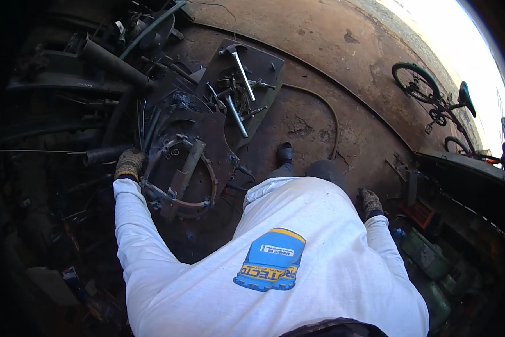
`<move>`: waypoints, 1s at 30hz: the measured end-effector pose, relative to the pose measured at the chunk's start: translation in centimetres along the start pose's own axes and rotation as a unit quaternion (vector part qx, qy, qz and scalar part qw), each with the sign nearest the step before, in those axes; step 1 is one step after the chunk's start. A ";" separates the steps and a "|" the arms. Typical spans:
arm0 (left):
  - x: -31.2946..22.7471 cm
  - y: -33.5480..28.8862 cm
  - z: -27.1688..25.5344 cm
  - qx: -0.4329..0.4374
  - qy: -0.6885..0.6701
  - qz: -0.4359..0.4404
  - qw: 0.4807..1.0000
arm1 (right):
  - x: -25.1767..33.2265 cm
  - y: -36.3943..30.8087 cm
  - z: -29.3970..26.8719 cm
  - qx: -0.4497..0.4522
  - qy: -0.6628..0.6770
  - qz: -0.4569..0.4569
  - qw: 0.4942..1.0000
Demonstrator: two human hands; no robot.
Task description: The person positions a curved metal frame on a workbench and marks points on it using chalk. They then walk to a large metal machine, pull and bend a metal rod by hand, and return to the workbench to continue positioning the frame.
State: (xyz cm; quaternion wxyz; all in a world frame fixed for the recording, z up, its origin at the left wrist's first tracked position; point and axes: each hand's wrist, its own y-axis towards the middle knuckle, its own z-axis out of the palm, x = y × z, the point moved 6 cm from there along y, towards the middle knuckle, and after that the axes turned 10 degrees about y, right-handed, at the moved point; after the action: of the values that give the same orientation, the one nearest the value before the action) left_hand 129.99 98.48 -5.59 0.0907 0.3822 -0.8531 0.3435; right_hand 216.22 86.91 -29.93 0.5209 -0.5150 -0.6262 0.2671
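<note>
My left hand (130,164), in a worn work glove, is closed at the inner end of a dark metal tube (107,154), beside a metal ring frame (208,168). Its curled fingers hide what they hold, if anything. A flat grey bar (186,168) crosses inside the ring, and a few small rings (175,152) lie there too. At my right side hangs my gloved right hand (370,203), fingers loosely bent, with nothing visible in it. Ahead, a hammer (241,72) and a second hammer-like tool (234,114) lie on a dark metal plate (212,66) among loose metal pieces.
Pipes and scrap metal (115,63) crowd the left. A hose (332,115) curves over the stained floor (308,95). A bicycle (440,104) stands at the far right. Near my right hand are a red toolbox-like item (418,213) and green containers (429,255).
</note>
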 end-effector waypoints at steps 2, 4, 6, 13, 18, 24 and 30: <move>-1.0 -0.2 -0.8 -0.017 0.018 -0.014 1.000 | 5.4 -0.9 2.3 0.020 -0.101 -0.019 0.995; -2.0 -0.8 -2.3 -0.027 0.060 0.009 0.998 | 9.0 0.5 3.5 0.056 -0.113 -0.027 0.992; -1.8 -1.9 -4.1 -0.042 0.039 -0.017 0.998 | 12.9 2.5 3.4 0.083 -0.121 -0.046 0.988; -0.1 -7.7 -11.8 -0.302 0.128 -0.060 0.943 | 26.5 12.6 1.5 0.064 -0.072 0.006 0.995; -17.6 -14.5 -20.6 -0.414 0.174 0.096 0.888 | 43.8 13.2 6.9 0.167 -0.163 -0.127 0.964; -45.4 -14.0 -19.2 -0.339 0.159 0.303 0.876 | 61.7 -0.5 22.3 0.501 -0.085 -0.237 0.828; -57.9 -10.3 -23.0 -0.344 0.085 0.405 0.843 | 68.8 -6.9 30.6 0.492 -0.540 -0.383 0.565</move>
State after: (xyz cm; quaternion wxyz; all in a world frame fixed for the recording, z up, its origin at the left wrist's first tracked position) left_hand 174.90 142.83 -7.23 0.1418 -0.0841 -0.9842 0.0651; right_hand 190.31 154.33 -7.65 0.3118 0.3501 -0.7008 0.5377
